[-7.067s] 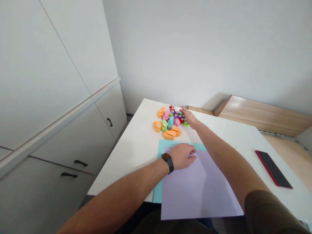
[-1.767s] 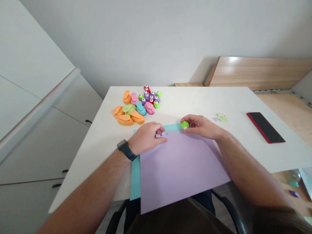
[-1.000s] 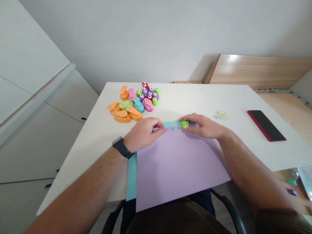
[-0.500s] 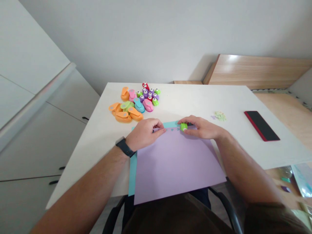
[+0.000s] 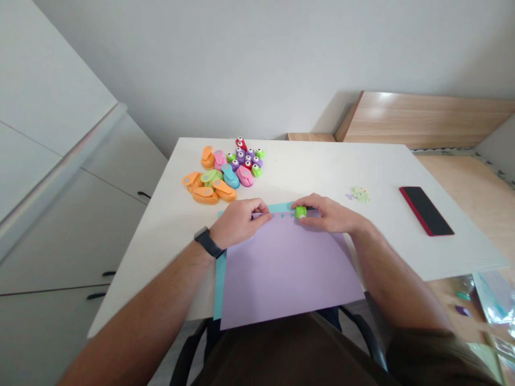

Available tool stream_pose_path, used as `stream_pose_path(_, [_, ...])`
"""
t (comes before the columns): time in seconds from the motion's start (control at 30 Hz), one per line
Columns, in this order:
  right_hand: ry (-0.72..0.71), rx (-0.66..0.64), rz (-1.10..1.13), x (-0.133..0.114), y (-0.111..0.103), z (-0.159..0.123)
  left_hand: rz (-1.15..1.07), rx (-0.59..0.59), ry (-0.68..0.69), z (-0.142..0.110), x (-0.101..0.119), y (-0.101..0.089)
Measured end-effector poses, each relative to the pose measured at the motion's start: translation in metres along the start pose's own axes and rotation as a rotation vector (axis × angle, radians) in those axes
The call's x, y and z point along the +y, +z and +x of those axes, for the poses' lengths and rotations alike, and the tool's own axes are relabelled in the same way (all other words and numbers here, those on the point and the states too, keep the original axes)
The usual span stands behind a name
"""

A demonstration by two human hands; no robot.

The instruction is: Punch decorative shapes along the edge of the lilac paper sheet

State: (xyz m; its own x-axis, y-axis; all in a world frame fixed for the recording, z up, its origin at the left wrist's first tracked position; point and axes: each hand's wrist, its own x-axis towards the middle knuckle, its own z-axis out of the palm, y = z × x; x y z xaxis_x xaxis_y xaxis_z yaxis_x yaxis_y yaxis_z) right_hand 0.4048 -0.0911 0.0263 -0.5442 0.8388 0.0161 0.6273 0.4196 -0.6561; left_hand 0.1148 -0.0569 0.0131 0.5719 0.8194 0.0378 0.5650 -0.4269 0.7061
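A large purple sheet of paper (image 5: 281, 268) lies over a blue sheet (image 5: 219, 284), its near edge hanging past the table's front. My left hand (image 5: 243, 221) pinches the purple sheet's far edge between thumb and fingers. Gripped in my right hand (image 5: 328, 213) is a small green craft punch (image 5: 300, 212), sitting on that same far edge. Between the two hands, small punched shapes (image 5: 282, 216) along the edge let the blue show through. What my right fingers do beneath the paper is hidden.
Lever craft punches (image 5: 206, 194) in orange, pink, green and blue stand at the back left. Beside them are several small punches (image 5: 248, 158). Pale paper cut-outs (image 5: 360, 194) lie at right, near a black-and-red flat object (image 5: 427, 210). A wooden headboard (image 5: 418, 118) rises behind.
The view has shifted slightly. Both hands keep their holds on the paper and the green punch, with barely any movement along the edge.
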Motion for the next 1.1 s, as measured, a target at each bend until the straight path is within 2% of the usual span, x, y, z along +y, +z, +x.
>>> stream_pose_path(0.7, [0.049,-0.011,-0.039,-0.0035,0.0007,-0.0005,0.000,0.006,-0.006,-0.0001,0.0013,-0.0007])
stream_pose_path(1.1, [0.067,0.026,-0.054,-0.0059,0.0040,0.0027,-0.012,0.017,0.000,-0.0004,0.0048,-0.0010])
